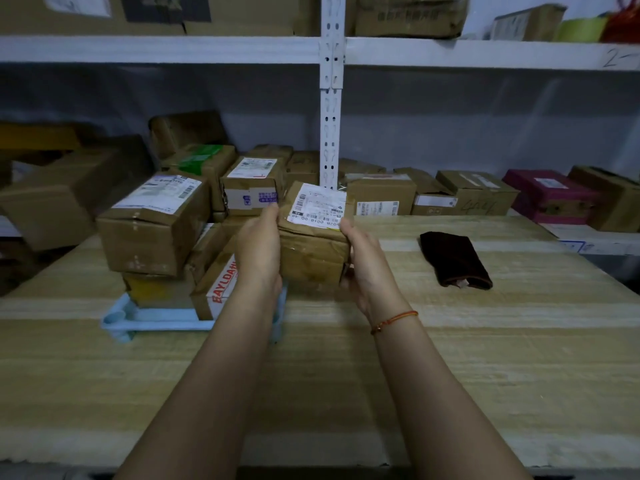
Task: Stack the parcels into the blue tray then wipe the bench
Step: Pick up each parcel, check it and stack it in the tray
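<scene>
Stacking step: left hand (258, 247) and right hand (363, 265) clamp a parcel (313, 237) between them, fingers closed on its sides, just right of the blue tray (152, 318). Next: probably set it atop the tray's stack; cloth (453, 259) waits farther right.

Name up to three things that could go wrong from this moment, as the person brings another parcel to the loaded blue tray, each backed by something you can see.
1. The tray's stack already leans; adding the held parcel could topple it.
2. The left hand and right hand press only the parcel's sides, so it might slip.
3. The blue tray looks nearly full, so the parcel may overhang.
</scene>
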Action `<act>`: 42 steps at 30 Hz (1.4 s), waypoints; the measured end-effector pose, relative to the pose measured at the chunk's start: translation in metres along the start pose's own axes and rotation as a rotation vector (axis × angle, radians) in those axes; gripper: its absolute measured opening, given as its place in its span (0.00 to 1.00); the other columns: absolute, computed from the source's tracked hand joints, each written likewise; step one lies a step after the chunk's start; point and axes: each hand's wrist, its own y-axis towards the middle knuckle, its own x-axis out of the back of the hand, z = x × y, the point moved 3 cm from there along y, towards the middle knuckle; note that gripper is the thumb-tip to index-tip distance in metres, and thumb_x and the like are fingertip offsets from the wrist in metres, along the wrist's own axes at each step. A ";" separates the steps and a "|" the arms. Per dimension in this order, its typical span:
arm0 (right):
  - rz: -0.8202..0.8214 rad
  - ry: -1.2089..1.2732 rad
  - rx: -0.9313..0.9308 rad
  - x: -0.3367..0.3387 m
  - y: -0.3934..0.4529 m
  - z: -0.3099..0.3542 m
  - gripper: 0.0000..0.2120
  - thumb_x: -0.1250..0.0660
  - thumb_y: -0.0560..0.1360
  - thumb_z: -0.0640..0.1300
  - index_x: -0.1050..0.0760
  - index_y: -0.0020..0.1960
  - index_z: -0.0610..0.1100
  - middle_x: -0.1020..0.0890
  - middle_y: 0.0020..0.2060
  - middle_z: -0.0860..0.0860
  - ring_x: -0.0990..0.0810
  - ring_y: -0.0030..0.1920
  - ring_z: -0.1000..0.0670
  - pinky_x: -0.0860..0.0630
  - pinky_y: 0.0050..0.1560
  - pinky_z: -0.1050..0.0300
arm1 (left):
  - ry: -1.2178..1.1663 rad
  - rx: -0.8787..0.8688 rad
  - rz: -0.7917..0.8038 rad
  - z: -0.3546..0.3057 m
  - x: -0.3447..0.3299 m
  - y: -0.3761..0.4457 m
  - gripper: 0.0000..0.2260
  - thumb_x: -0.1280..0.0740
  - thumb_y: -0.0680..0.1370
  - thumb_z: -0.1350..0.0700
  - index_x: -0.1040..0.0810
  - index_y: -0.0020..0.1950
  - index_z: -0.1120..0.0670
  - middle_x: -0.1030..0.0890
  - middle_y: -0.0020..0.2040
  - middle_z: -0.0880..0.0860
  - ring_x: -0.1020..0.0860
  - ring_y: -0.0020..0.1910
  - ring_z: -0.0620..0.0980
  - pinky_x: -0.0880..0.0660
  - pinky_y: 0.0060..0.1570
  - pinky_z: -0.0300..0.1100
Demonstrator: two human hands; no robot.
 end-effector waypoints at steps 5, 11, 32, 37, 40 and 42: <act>0.044 0.019 -0.041 -0.049 0.002 -0.005 0.40 0.27 0.59 0.68 0.25 0.64 0.47 0.16 0.55 0.46 0.15 0.51 0.44 0.18 0.50 0.41 | -0.136 -0.031 -0.274 -0.002 0.045 0.007 0.20 0.42 0.70 0.43 0.18 0.54 0.48 0.15 0.49 0.49 0.17 0.49 0.51 0.22 0.55 0.53; 0.032 -0.248 0.010 -0.091 -0.010 -0.010 0.40 0.31 0.63 0.72 0.28 0.63 0.44 0.19 0.55 0.48 0.19 0.54 0.45 0.21 0.58 0.45 | -0.301 0.033 -0.370 0.013 0.074 0.013 0.20 0.46 0.74 0.48 0.17 0.54 0.49 0.15 0.50 0.53 0.17 0.47 0.54 0.18 0.38 0.46; 0.064 -0.589 0.088 -0.109 -0.012 -0.025 0.35 0.57 0.79 0.68 0.34 0.74 0.46 0.27 0.69 0.44 0.29 0.68 0.41 0.33 0.68 0.44 | -0.298 -0.011 -0.530 0.032 0.072 0.016 0.23 0.43 0.70 0.43 0.19 0.58 0.49 0.20 0.58 0.52 0.20 0.53 0.54 0.22 0.56 0.53; 0.077 -0.601 0.129 -0.108 -0.013 -0.034 0.35 0.59 0.78 0.68 0.31 0.71 0.49 0.24 0.66 0.45 0.27 0.66 0.41 0.32 0.67 0.42 | -0.303 -0.021 -0.548 0.027 0.068 0.010 0.24 0.44 0.71 0.44 0.22 0.62 0.51 0.22 0.60 0.53 0.22 0.56 0.55 0.23 0.58 0.53; 0.080 -0.580 0.128 -0.104 -0.012 -0.036 0.34 0.60 0.79 0.66 0.30 0.71 0.48 0.25 0.67 0.46 0.27 0.67 0.42 0.33 0.68 0.42 | -0.295 -0.018 -0.568 0.028 0.069 0.011 0.25 0.44 0.70 0.45 0.23 0.63 0.52 0.21 0.60 0.53 0.22 0.57 0.55 0.25 0.60 0.54; 0.085 -0.564 0.119 -0.101 -0.010 -0.037 0.33 0.59 0.79 0.66 0.30 0.71 0.49 0.25 0.68 0.46 0.28 0.68 0.43 0.34 0.69 0.42 | -0.292 -0.018 -0.586 0.029 0.069 0.011 0.25 0.44 0.70 0.45 0.23 0.63 0.52 0.21 0.59 0.54 0.22 0.57 0.56 0.25 0.60 0.54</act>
